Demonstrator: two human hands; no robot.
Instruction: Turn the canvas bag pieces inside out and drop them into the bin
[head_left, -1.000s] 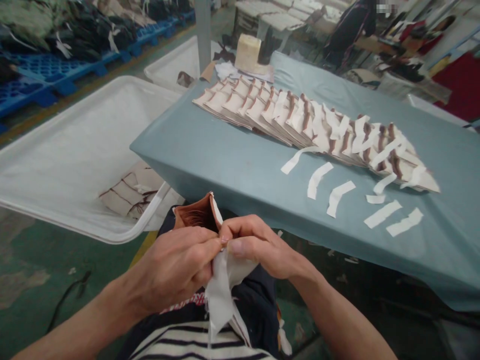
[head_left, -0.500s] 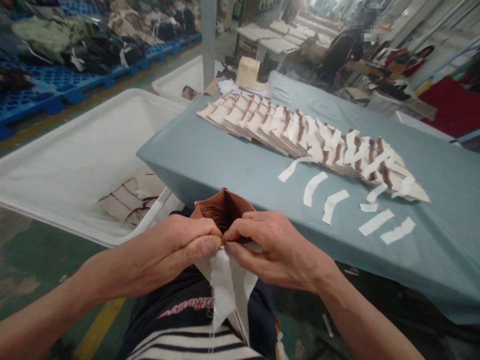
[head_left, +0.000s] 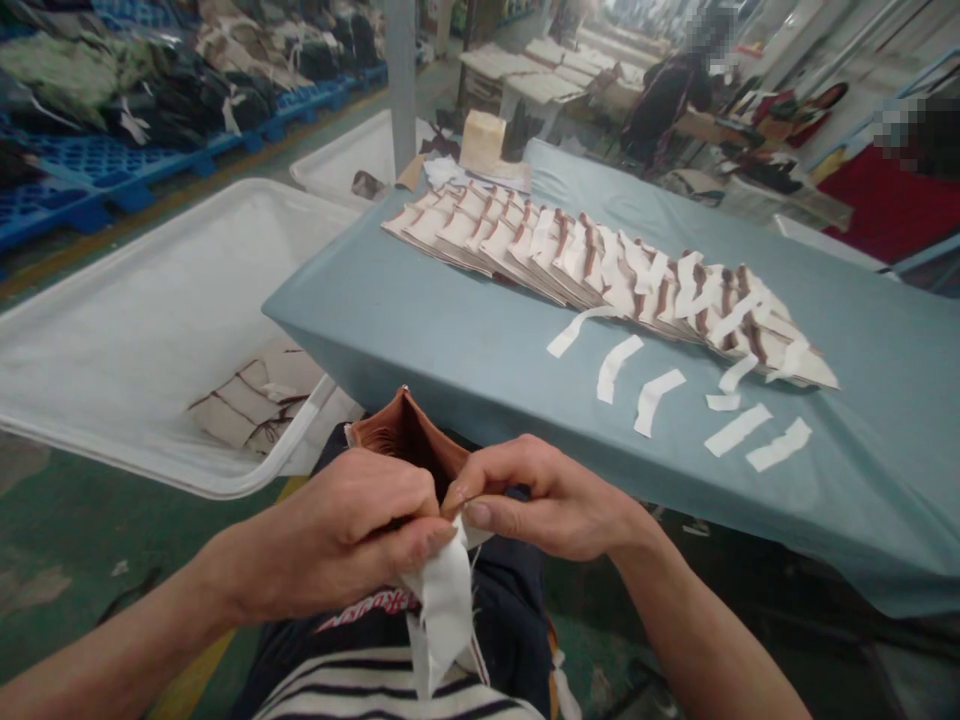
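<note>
Close to my body I hold a fabric bag (head_left: 429, 440) with its mouth gaping upward; its brown lining shows and its outside looks off-white. My left hand (head_left: 367, 525) is closed in a pinch on the bag's near edge. Beside it my right hand (head_left: 540, 505) pinches the same edge between thumb and forefinger, the fingertips of both hands almost touching. A white fabric strip (head_left: 450, 600) hangs down from under the fingertips, its side frayed into loose threads. My fingers hide exactly how the strip meets the edge.
A table with a blue-grey cover (head_left: 450, 330) stands ahead, bearing an overlapping row of off-white and brown pieces (head_left: 517, 235) and loose white strips (head_left: 660, 400). A white bin (head_left: 225, 480) at left holds an off-white bundle (head_left: 240, 405). A person (head_left: 667, 100) is farther back.
Both hands have come slightly lower and nearer, tilting the bag so that its far corner points more to the left. The white strip has swung with them. My view has shifted a little.
</note>
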